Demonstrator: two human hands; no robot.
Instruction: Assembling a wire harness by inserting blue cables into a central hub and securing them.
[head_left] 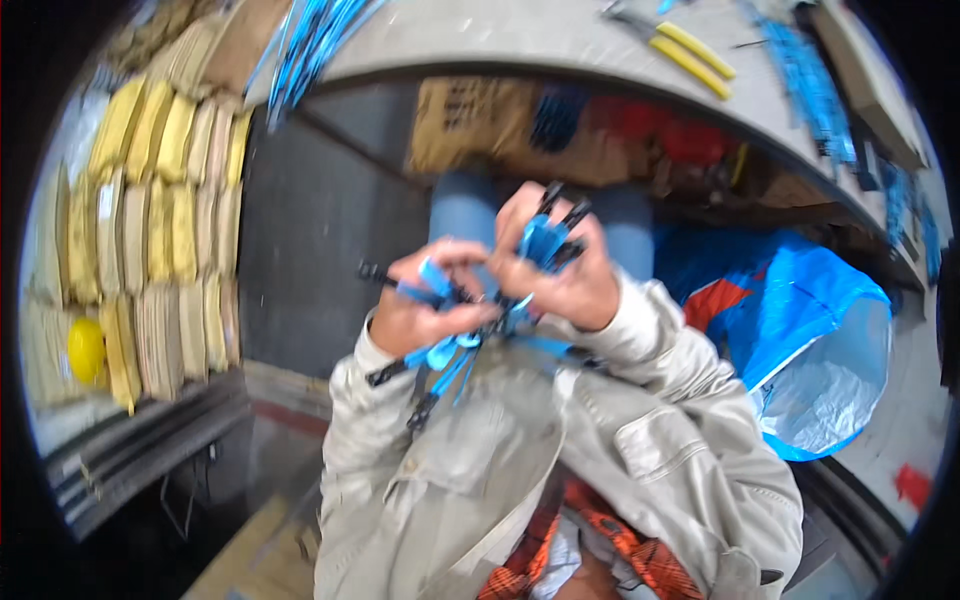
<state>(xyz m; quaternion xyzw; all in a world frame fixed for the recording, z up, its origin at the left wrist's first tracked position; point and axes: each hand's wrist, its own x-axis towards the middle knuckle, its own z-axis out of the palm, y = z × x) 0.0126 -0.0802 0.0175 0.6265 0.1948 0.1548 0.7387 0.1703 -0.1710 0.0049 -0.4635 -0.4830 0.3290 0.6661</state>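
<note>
In front of my chest, my left hand (415, 315) closes around a bunch of thin blue cables with black ends (440, 355). Some of its black tips stick out to the left and below the fingers. My right hand (585, 275) is also closed, around a looped bundle of the same blue cables (543, 240), whose black ends point up and to the right. The two hands almost touch, and blue strands run between them. Motion blur and the fingers hide how the strands cross there.
Yellow-handled pliers (690, 60) lie on the workbench (480, 35) ahead. Blue cables (310, 45) hang over its left edge; more (810, 85) lie at right. Below are cardboard boxes (470, 120). A blue bag (800, 300) stands right; stacked yellowish packs (150, 230) line the left.
</note>
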